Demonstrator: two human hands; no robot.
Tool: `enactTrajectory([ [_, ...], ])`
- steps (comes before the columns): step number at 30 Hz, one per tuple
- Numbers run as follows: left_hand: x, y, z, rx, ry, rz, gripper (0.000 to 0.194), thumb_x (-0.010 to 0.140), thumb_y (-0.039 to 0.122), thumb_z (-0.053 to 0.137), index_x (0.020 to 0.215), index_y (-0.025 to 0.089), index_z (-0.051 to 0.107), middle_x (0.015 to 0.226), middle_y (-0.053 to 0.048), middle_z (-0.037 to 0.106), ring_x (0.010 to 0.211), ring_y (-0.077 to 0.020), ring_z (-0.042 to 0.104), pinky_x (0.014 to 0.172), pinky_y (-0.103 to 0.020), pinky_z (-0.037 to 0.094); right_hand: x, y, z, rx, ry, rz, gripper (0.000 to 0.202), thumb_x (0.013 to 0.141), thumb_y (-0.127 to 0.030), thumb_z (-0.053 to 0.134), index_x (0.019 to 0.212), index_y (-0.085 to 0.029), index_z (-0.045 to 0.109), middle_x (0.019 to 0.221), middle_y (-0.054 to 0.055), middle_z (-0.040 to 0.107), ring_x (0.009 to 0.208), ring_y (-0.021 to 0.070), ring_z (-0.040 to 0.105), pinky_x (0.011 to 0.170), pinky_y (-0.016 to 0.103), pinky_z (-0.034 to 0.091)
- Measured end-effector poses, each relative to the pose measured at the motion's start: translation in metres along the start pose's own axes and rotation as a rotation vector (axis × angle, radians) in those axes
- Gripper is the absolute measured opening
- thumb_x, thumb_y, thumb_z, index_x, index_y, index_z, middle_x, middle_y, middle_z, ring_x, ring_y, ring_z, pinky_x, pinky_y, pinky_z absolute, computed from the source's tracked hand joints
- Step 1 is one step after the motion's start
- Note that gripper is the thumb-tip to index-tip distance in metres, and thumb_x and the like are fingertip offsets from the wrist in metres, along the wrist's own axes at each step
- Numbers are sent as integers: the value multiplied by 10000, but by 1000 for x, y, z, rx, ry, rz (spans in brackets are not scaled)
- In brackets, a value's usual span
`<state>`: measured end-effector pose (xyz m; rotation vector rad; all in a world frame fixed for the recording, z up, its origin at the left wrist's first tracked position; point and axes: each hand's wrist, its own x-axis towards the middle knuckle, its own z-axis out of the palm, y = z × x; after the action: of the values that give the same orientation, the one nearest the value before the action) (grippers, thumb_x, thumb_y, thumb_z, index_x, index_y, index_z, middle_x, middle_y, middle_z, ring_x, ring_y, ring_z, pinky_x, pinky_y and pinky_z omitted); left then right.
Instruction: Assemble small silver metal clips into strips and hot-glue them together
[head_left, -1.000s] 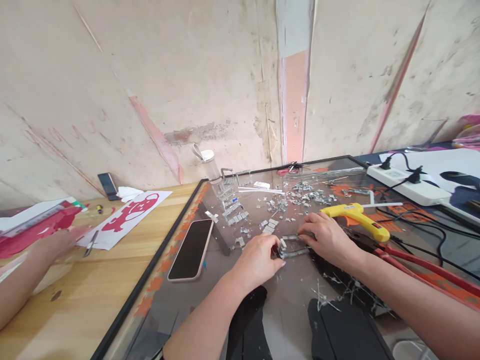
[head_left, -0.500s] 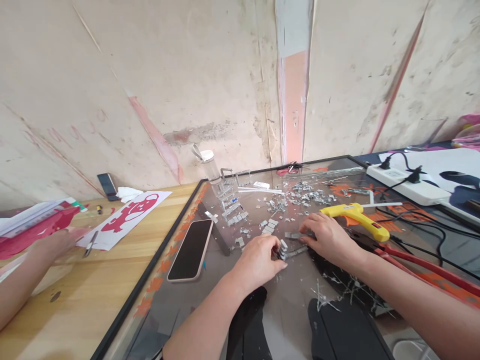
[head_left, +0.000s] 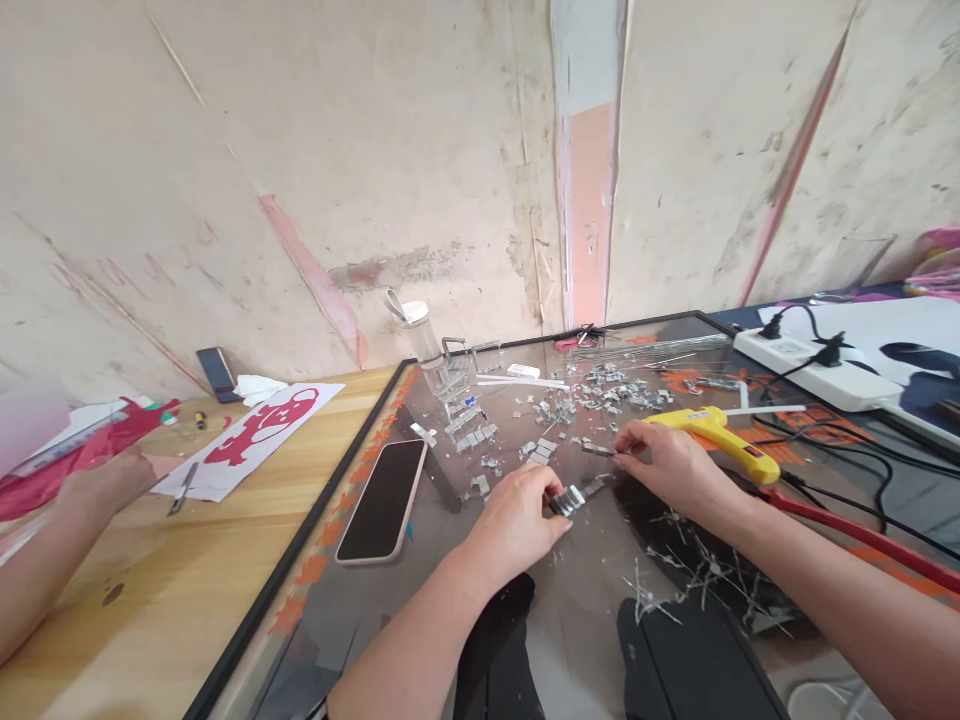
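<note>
My left hand [head_left: 525,510] is closed on a small silvery metal piece [head_left: 571,498] made of short folded segments, just above the dark glass tabletop. Its fingertips pinch the piece's left end. My right hand [head_left: 656,462] pinches a thin grey metal strip [head_left: 597,450] between thumb and forefinger; the strip points left. A few flat silver plates [head_left: 540,450] lie just beyond my left hand. Many small metal bits [head_left: 611,388] are scattered farther back. The yellow hot glue gun [head_left: 720,435] lies right beside my right hand, its front end close to my knuckles.
A phone [head_left: 381,500] lies left of my left forearm. Red-handled pliers [head_left: 862,535] and black cables are at the right, with a white power strip [head_left: 814,368]. A clear bottle [head_left: 422,335] stands at the back. Another person's hand [head_left: 105,490] rests over the wooden table.
My right hand has moved slightly up and right with the strip. The metal piece in my left hand has turned and shows more of its segments. The other person's hand shifted a little.
</note>
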<state>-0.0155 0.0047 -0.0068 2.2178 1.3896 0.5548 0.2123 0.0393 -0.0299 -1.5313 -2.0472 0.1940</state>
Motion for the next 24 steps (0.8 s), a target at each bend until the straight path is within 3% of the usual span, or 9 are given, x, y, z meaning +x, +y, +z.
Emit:
enactTrajectory([
  [11, 0, -1, 1, 159, 112, 45, 163, 717, 93, 645, 779, 201, 539, 880, -15, 587, 874, -201, 551, 724, -303, 406, 1, 9, 4, 197, 5, 59, 88, 762, -272, 494, 797, -221, 557, 682, -16, 650, 623, 151, 609, 586, 253, 478],
  [17, 0, 1, 2, 221, 79, 53, 152, 734, 121, 670, 814, 194, 564, 906, -28, 578, 889, -212, 555, 733, -312, 416, -1, 5, 3, 138, -20, 59, 75, 731, -244, 507, 766, -216, 567, 648, -15, 625, 591, 153, 577, 561, 258, 441],
  [24, 1, 4, 0, 90, -9, 15, 223, 665, 236, 757, 823, 199, 604, 900, -14, 577, 822, -189, 558, 695, -288, 422, -4, 1, 6, 59, -45, 34, 84, 737, -214, 509, 785, -219, 577, 663, -14, 627, 606, 156, 576, 565, 254, 411],
])
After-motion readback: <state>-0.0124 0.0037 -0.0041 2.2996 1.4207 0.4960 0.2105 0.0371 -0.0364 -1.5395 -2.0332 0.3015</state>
